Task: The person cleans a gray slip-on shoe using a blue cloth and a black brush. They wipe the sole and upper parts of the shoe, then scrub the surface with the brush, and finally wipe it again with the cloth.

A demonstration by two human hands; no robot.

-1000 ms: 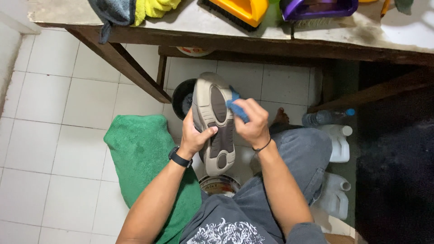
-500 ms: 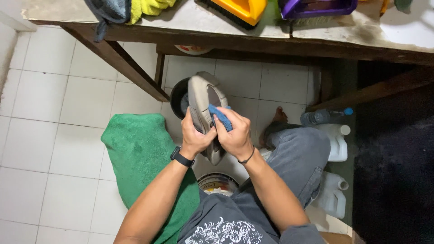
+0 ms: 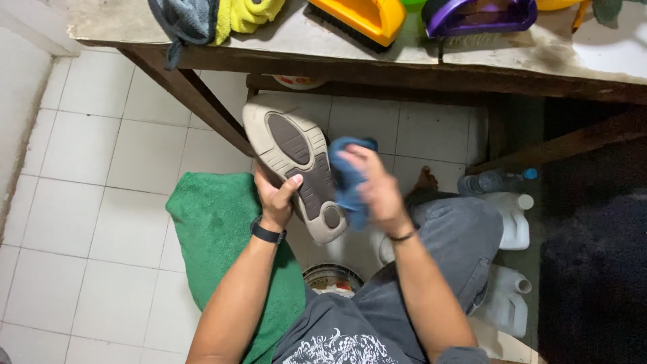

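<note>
Nearest the person, a green towel (image 3: 222,236) lies on the floor at eight o'clock and a tin (image 3: 331,278) stands between the knees; above these the left hand (image 3: 275,197) is closed round the edge of a shoe (image 3: 296,168) held sole-up, while the right hand (image 3: 377,189) clutches a blue cloth (image 3: 349,176) against its two o'clock side. The one-sided hold could let the shoe twist and drop onto the tin; farther off, at twelve o'clock, a table (image 3: 283,40) carries brushes.

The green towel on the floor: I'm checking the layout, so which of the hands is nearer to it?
Left. The left hand grips the shoe just above the green towel's edge; the right hand, holding a blue cloth, is beyond the shoe.
</note>
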